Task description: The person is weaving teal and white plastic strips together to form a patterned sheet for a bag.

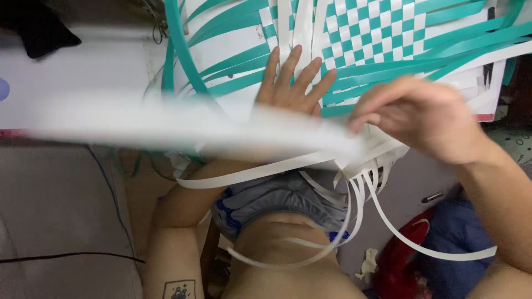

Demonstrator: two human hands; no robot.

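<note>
In the head view, a woven mat (382, 33) of teal and white flat strips is seen spread over a white table (66, 83), just beyond both hands. The left hand (291, 83) is laid flat on the weave, fingers spread and pressed against the white strips (293, 27) that run away from the body; nothing is gripped by it. The right hand (421, 119) is held nearer the body and to the right of the left, its fingers curled inward and pinched toward a long white strip (183, 124), which is blurred and stretches away leftward past the left wrist. Whether that strip is truly clamped between the fingers cannot be told because of the blur.

A checkered woven patch is already formed beyond the right hand. Left of the left hand, teal strips (233, 61) fan out unwoven, and loose white strip ends (360, 205) hang below the right hand over the lap. From this the work is judged to be partly done, with a good share of strands left to interlace
</note>
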